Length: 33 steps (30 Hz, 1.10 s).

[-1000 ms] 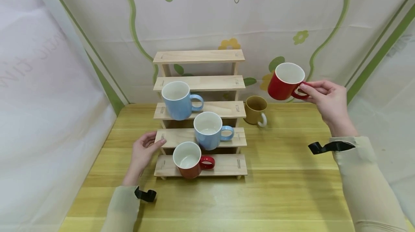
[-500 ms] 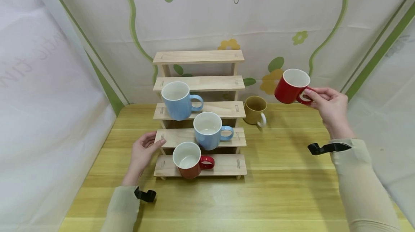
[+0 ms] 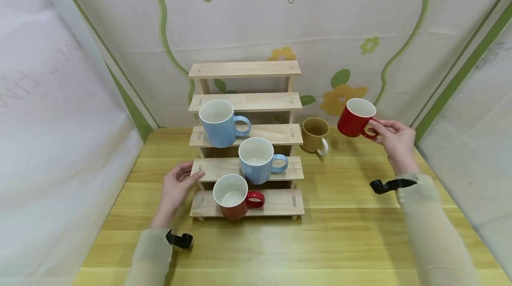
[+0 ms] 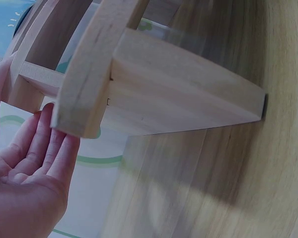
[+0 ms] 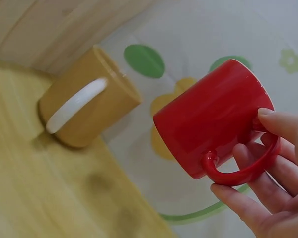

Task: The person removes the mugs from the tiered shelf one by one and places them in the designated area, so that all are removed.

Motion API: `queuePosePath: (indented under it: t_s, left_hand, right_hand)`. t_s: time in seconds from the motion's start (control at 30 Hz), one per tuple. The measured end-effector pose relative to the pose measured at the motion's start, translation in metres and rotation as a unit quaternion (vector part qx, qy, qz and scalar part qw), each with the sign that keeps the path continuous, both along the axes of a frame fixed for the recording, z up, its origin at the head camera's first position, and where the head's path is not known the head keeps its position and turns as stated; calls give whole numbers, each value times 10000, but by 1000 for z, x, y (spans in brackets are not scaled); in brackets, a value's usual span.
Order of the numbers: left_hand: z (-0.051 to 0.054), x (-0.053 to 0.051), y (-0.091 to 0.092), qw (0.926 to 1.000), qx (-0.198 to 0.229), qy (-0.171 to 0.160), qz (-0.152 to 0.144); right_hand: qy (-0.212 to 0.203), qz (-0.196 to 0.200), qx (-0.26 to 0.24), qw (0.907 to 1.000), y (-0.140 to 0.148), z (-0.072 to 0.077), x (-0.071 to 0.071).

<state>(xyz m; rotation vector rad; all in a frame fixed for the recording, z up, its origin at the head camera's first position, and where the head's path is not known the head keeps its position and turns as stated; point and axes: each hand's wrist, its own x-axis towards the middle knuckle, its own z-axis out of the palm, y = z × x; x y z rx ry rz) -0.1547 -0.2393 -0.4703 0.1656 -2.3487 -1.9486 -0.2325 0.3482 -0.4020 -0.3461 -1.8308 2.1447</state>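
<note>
Red mug [image 3: 350, 122] in right hand [image 3: 394, 141], pinched by handle, now lowered but apparently not yet placed. Gripping wooden rack [image 3: 218, 169] with left hand [image 3: 177, 189].

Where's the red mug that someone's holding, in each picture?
Head: red mug right of centre, its handle in the right hand.
Left wrist: not in it.
Right wrist: right of centre, tilted, handle at its lower right.
Shared landmark: brown mug, left of it in the head and right wrist views.
</note>
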Motion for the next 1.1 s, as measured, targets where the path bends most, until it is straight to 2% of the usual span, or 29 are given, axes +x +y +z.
queuePosePath:
  t_s: [0.27,0.43,0.57,0.73,1.1]
  left_hand:
    - [-1,-1,-1,10000,-15,-9,22]
    - [-1,-1,0,10000,-27,9,25]
    - [0,-1,-1,10000,-43,11,20]
    - [-1,-1,0,10000,-3,44,30]
    - [0,-1,0,9999,-4,121,-18]
  right_hand:
    - [-189,-134,-105,9997,-7,-31,-4]
    - [-295,-225,-349,9987,-12,-48,-5]
    - [-422,-434,-195,9980,-17,-61,-6]
    - [-563,-693,17,9960,-22,-71,-7]
    - [-589,-902,-524,9928,-34,-81,-11]
